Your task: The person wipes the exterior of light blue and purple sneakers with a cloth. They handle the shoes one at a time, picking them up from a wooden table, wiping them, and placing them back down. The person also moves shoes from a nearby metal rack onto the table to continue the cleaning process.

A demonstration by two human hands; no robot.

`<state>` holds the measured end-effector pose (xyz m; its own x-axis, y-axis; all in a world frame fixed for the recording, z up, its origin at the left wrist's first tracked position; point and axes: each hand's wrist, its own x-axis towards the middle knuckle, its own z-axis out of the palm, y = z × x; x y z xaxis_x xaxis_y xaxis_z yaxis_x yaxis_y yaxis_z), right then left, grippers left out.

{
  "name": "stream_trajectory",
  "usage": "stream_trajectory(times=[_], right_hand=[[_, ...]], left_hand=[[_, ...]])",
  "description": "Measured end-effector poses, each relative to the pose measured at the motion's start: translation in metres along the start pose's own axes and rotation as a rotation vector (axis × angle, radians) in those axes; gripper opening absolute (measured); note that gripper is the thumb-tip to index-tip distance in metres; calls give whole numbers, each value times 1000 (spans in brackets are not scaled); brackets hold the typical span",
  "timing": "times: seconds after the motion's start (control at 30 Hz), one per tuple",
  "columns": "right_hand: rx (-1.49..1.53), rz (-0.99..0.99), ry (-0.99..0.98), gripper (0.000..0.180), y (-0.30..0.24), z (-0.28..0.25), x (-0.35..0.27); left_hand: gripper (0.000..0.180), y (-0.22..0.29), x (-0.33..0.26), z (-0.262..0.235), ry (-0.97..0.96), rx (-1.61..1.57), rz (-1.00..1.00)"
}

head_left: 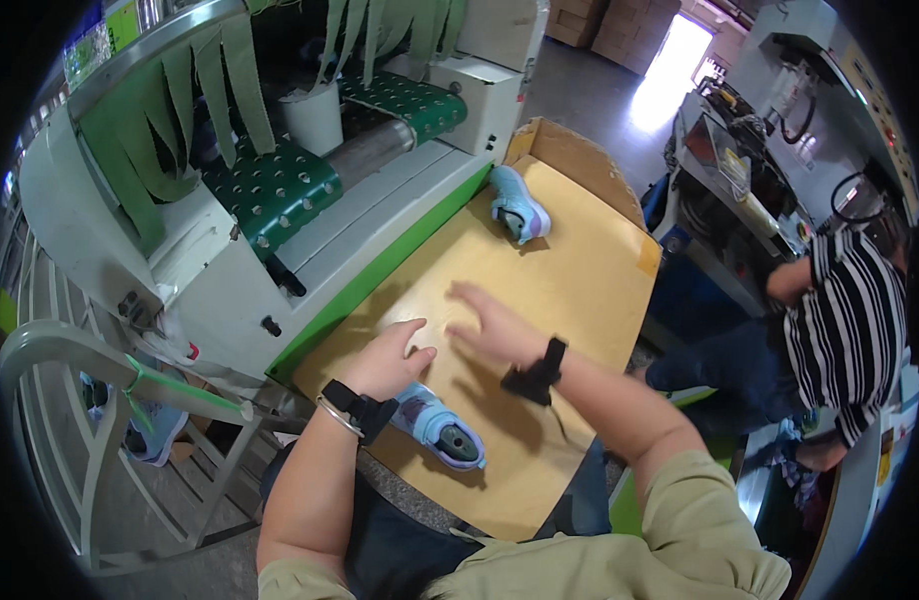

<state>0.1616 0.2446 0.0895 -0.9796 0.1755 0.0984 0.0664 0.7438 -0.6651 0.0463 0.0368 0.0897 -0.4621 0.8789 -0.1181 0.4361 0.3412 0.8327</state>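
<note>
Two light-blue sneakers with lilac soles lie on a tan board. The near sneaker (450, 436) rests close to me, with its dark opening toward the lower right. The far sneaker (521, 208) stands near the board's far end, beside the machine. Just past the near sneaker's toe is my left hand (385, 362), thumb and finger apart, with nothing visible in it; the wrist partly covers that toe. My right hand (492, 328) hovers over the middle of the board, fingers spread and slightly blurred, holding nothing. Each wrist wears a black strapped device.
The tan board (590, 290) has a raised cardboard edge (580, 150) at its far end. On the left stands a machine with green perforated belts (270, 195) and hanging strips (175, 130). A metal rack (110, 400) holds more shoes. A person in a striped shirt (845, 320) works at right.
</note>
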Motion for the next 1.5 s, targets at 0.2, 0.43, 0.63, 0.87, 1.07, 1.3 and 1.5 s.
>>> stream_trajectory(times=[0.2, 0.43, 0.63, 0.87, 1.07, 1.3, 1.5], right_hand=[[-587, 175, 108, 86, 101, -72, 123], [-515, 519, 341, 85, 206, -129, 106], [329, 502, 243, 82, 154, -90, 24], [277, 331, 242, 81, 24, -2, -103], [650, 357, 327, 75, -8, 14, -111], [999, -68, 267, 79, -103, -22, -60], [324, 86, 17, 87, -103, 6, -105]], left_hand=[[58, -5, 0, -1, 59, 69, 57], [57, 10, 2, -9, 36, 21, 37], [56, -5, 2, -3, 71, 38, 83], [55, 12, 18, 4, 117, -213, 61], [61, 22, 12, 9, 191, -318, 45], [81, 46, -12, -25, -288, -1191, 90], [75, 42, -3, -64, -5, -1422, 451]])
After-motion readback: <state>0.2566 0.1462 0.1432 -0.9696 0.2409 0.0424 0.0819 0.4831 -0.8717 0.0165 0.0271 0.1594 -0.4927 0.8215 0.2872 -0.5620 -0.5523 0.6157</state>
